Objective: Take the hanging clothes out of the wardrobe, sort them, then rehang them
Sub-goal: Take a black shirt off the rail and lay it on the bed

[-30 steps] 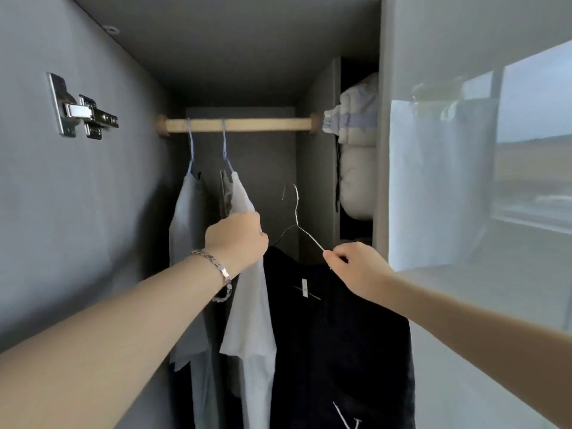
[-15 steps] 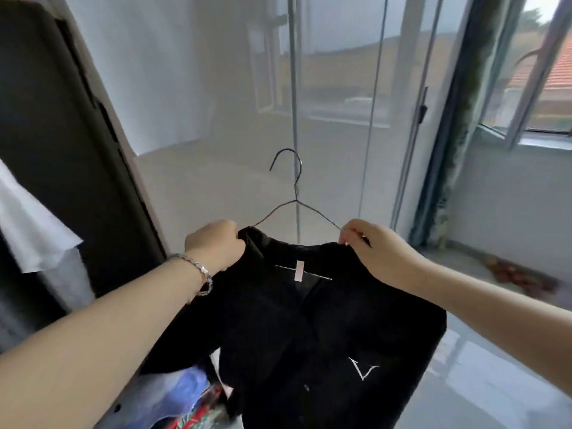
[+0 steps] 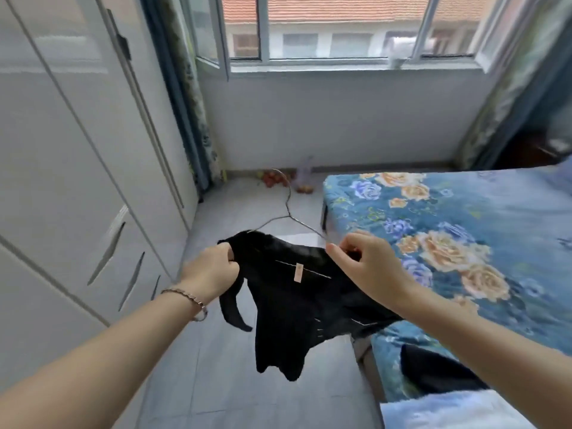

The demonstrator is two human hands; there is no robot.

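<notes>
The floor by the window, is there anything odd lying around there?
Yes. Some small red and orange round things, perhaps fruit, lie loose on the floor under the window, near the curtain, beside a pale bag-like item. They are too blurred to identify.

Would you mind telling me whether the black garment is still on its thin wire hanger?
On it, partly: the black garment drapes from the thin wire hanger, gripped by the left hand and right hand.

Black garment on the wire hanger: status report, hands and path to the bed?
Left hand grips black garment shoulder. Right hand pinches wire hanger. Garment off the wardrobe, beside floral bed. Nothing in the way.
</notes>
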